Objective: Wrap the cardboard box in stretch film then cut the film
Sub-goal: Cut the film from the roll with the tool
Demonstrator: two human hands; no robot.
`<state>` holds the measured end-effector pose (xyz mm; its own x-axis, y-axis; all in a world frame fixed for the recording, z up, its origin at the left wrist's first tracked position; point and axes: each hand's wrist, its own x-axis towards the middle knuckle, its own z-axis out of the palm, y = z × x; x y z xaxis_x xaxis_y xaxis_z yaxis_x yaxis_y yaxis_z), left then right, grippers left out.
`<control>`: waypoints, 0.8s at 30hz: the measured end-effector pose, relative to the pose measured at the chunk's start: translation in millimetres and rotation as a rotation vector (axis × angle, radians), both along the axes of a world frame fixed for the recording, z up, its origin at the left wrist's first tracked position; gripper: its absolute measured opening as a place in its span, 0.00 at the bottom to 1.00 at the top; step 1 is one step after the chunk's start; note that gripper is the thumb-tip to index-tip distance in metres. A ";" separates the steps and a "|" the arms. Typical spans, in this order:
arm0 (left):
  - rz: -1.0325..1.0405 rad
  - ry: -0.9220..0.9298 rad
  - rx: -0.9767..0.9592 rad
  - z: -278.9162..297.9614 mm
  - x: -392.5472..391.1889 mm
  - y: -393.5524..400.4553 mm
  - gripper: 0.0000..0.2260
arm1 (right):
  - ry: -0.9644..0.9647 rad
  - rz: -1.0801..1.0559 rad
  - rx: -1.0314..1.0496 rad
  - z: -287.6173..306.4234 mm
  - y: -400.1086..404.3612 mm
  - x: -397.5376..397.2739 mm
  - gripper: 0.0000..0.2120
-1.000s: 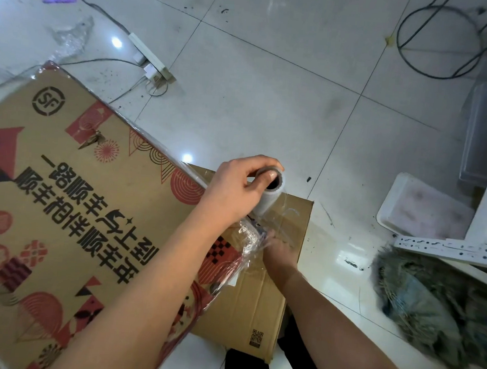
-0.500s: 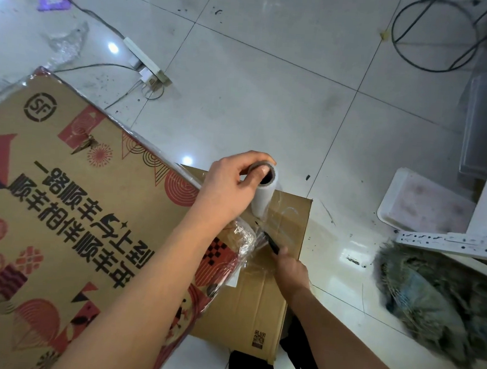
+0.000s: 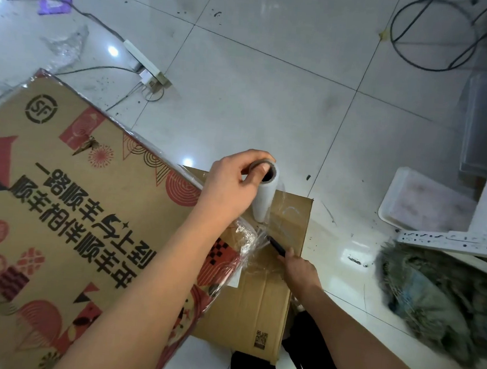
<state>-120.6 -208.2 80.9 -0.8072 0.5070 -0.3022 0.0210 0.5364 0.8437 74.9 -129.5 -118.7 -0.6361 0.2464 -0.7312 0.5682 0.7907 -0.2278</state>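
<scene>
Head view, looking down on a tiled floor (image 3: 272, 99). The left hand (image 3: 230, 186) grips the top of the stretch film roll (image 3: 264, 197), thumb across the open core and fingers curled over the far rim, holding the roll upright just right of the printed cardboard box (image 3: 60, 199). The box lies at the left and near side, its top face already under glossy film, with bunched film (image 3: 247, 237) gathered at its right corner directly below the roll. From that bunch a thin sheet spans rightward and nearer to the right hand (image 3: 299, 270), which is closed around a dark, narrow cutting tool (image 3: 276, 246); the tool's tip points up and left into the film, just beside the box corner. Both hands work above a flattened plain cardboard sheet (image 3: 255, 310) that juts from under the box toward the right. Open floor extends beyond the roll to the far side and right. A power strip (image 3: 145, 63) with cables lies far left, a crumpled scrap of film (image 3: 66, 45) beside it; a white tray (image 3: 421, 204), a perforated white rail (image 3: 453, 240) and a dark fuzzy heap (image 3: 436, 304) occupy the right edge.
</scene>
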 end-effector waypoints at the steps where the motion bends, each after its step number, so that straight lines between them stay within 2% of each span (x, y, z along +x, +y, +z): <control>1: 0.002 -0.003 0.005 0.3 0.1 0.1 0.08 | 0.010 -0.011 -0.012 1.4 1.5 -0.2 0.12; 5: 0.020 -0.005 0.017 1.4 0.6 0.6 0.08 | 0.118 -0.089 0.022 4.9 -1.2 6.6 0.15; 13: 0.033 0.022 0.012 5.3 1.1 0.8 0.08 | 0.176 -0.139 0.018 3.8 -9.7 13.4 0.15; 16: 0.031 0.027 0.004 6.1 1.1 1.4 0.09 | 0.205 -0.069 0.015 4.8 -9.9 -6.0 0.15; 20: 0.038 0.015 -0.006 6.4 1.0 0.6 0.09 | 0.122 0.051 0.079 4.8 -6.5 -25.2 0.13; 24: 0.031 0.012 -0.012 5.7 2.1 0.2 0.09 | 0.048 0.165 0.172 7.8 7.8 -14.2 0.15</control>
<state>-118.5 -208.0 86.6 -0.8262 0.4780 -0.2981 0.0145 0.5471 0.8369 60.7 -121.6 -110.9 -0.7110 0.2545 -0.6555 0.4201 0.9013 -0.1057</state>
